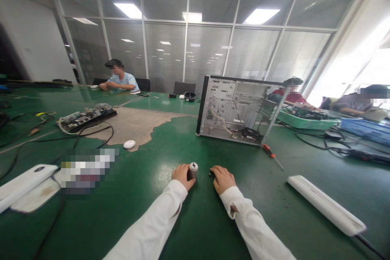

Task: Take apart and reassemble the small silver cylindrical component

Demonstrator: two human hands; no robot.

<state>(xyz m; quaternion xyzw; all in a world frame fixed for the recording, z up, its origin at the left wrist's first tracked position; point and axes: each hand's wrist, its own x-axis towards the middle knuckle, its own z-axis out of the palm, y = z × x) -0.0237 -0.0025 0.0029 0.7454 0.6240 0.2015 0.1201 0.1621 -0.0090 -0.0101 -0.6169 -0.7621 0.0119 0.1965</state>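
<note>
My left hand [183,176] is wrapped round a small upright grey cylinder [193,169], whose pale top has dark marks or holes in it. The cylinder stands at or just above the green tabletop [170,142]. A short gap to the right, my right hand [223,178] rests low over the table with its fingers curled. At its fingertips is a small dark part [210,174], too small to name and partly hidden by the fingers.
An open computer case [234,109] stands ahead, a red-handled screwdriver [272,156] beside it. Right: a white power strip [326,203], green basket [307,120], blue basket [365,130]. Left: a round white lid-like piece [129,144], opened electronics [88,118], cables. Several people sit around.
</note>
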